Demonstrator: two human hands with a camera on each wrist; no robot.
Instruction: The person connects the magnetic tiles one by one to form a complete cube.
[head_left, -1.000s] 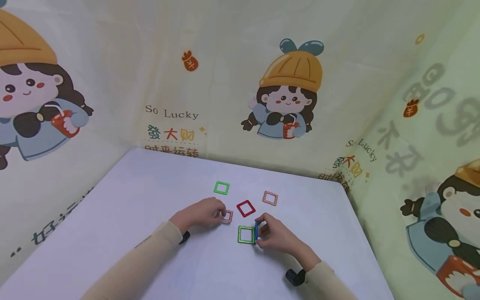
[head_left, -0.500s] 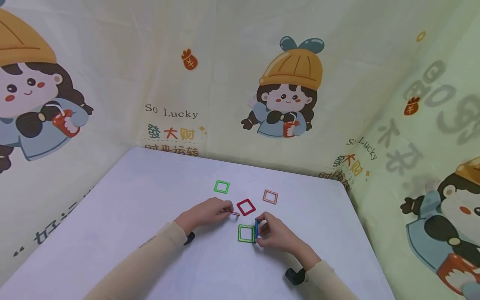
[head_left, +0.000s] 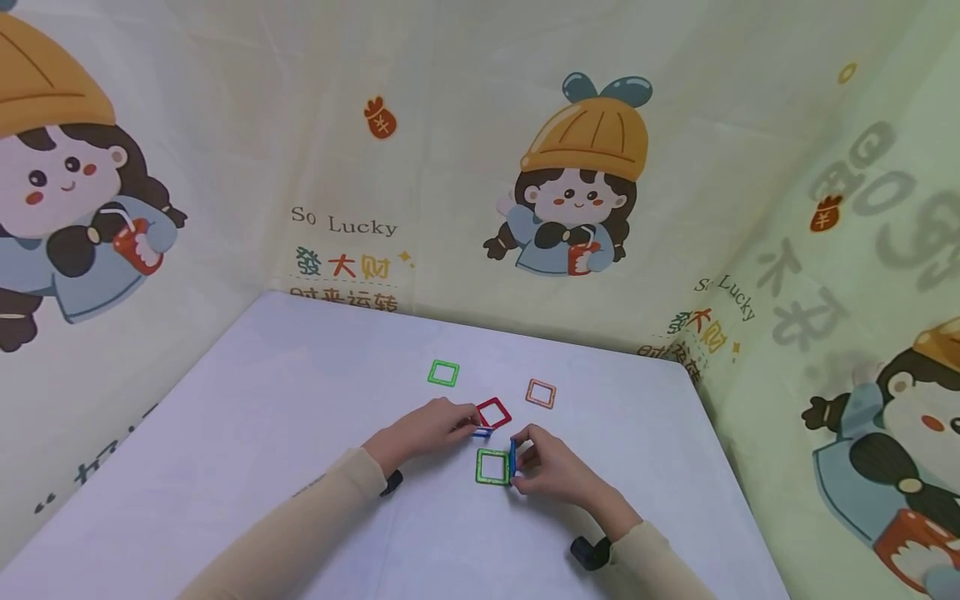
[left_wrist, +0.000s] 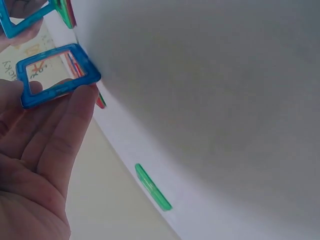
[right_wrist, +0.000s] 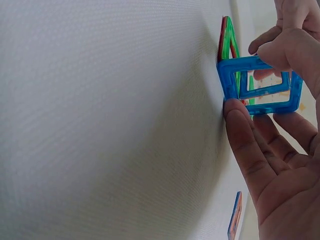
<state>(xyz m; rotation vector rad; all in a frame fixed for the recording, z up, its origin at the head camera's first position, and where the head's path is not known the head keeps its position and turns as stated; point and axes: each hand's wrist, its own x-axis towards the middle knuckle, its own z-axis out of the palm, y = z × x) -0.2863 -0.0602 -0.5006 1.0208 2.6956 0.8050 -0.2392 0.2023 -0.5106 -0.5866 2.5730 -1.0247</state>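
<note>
Thumb and fingers of my left hand (head_left: 431, 427) pinch a blue square-frame magnetic tile (left_wrist: 60, 90), raised and nearly edge-on in the head view. It is just in front of a red tile (head_left: 503, 407), whose left corner the fingertips adjoin. My right hand (head_left: 558, 473) holds another blue magnetic tile (right_wrist: 229, 82) upright between thumb and fingers. That tile stands along the right edge of a green tile (head_left: 492, 482) lying flat on the table. In the right wrist view, the left hand's blue tile shows behind the right hand's one.
A bright green tile (head_left: 457, 375) lies farther back on the white table (head_left: 360, 358). To its right is an orange tile (head_left: 553, 397). Printed cloth (head_left: 442, 208) hangs behind and beside the table. Each wrist carries a black device (head_left: 590, 553).
My left hand has lifted the tile from the table, tilted it so its blue side shows, and moved right towards the right hand. The right hand stays in place, holding its blue tile.
</note>
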